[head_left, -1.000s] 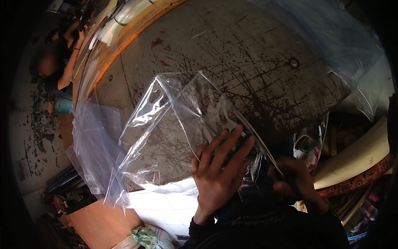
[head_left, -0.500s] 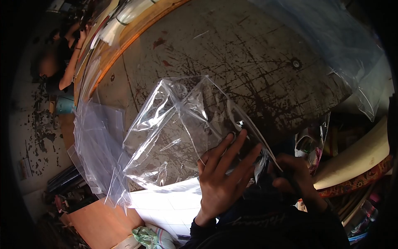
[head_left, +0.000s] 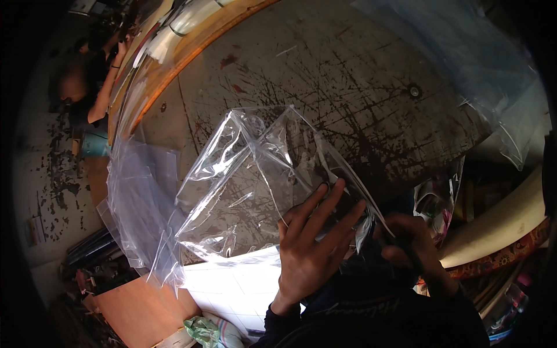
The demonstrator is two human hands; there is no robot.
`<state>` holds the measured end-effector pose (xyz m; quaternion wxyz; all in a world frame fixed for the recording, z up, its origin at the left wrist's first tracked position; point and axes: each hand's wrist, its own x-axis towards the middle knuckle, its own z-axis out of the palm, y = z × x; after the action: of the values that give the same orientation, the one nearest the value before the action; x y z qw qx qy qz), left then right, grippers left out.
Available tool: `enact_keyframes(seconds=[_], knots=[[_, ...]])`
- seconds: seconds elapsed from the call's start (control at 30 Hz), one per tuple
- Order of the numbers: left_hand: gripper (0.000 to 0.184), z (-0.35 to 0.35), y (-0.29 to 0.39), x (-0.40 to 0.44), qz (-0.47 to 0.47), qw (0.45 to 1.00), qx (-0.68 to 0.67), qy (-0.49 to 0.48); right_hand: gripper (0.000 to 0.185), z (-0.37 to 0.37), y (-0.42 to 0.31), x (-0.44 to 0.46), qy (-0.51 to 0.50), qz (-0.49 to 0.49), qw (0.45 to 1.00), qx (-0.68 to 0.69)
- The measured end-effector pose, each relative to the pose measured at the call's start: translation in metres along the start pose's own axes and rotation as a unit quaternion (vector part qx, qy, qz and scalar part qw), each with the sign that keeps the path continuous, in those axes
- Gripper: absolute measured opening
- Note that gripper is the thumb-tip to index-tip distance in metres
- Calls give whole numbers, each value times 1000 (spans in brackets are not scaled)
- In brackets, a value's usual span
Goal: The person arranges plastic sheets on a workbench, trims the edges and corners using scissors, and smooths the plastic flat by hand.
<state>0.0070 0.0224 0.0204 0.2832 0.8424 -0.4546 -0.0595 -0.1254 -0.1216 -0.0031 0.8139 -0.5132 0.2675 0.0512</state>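
Note:
A clear plastic sheet [head_left: 232, 174], creased and folded into peaks, lies over the scratched tabletop in front of me. My left hand [head_left: 316, 243] rests on its near right part, palm down with fingers spread. To the right, my right hand [head_left: 415, 240] is curled closed in shadow at the sheet's right edge. The sheet's pointed edge reaches between its thumb and forefinger; whatever else the fingers hold is too dark to make out.
More clear plastic [head_left: 145, 191] droops over the table's left side. Bluish plastic [head_left: 464, 58] lies at the far right. A cream roll [head_left: 499, 220] stands right of my hands. Beyond the orange table edge [head_left: 174, 64], another person's arm [head_left: 104, 93] shows. A brown board [head_left: 142, 310] is at lower left.
The view has shifted slightly, moving the far-left things a little rightward. Both hands stay almost where they were, and the sheet's right edge looks slightly changed in shape.

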Motion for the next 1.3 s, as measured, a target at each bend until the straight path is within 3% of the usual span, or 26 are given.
enact_keyframes(seconds=[0.6, 0.8, 0.9, 0.97, 1.0, 1.07, 1.2, 1.3], knots=[[48, -6, -3, -5, 8, 997, -74, -24, 50, 6, 1, 8, 5, -6, 1000, 12], [51, -10, -1, -4, 7, 997, -77, -17, 49, 7, -6, 8, 18, -25, 997, -68], [46, -12, 0, -7, -45, 989, -136, -35, 50, 8, -7, 9, 22, -49, 989, -139], [33, -13, 8, -1, -25, 977, 206, 56, 47, 14, -8, 12, 52, -31, 997, -52], [33, -13, 4, 2, -26, 976, 208, 59, 47, 14, -8, 12, 50, -33, 997, -52], [23, -11, -7, 14, 41, 917, 353, 183, 43, 14, -6, 11, 61, -19, 998, -25], [31, -38, -6, 65, 20, 919, 310, 241, 38, 5, 3, 11, 33, -20, 998, -59], [23, -56, -21, 90, 16, 948, 271, 166, 38, 5, 8, 11, 31, -46, 993, -103]])
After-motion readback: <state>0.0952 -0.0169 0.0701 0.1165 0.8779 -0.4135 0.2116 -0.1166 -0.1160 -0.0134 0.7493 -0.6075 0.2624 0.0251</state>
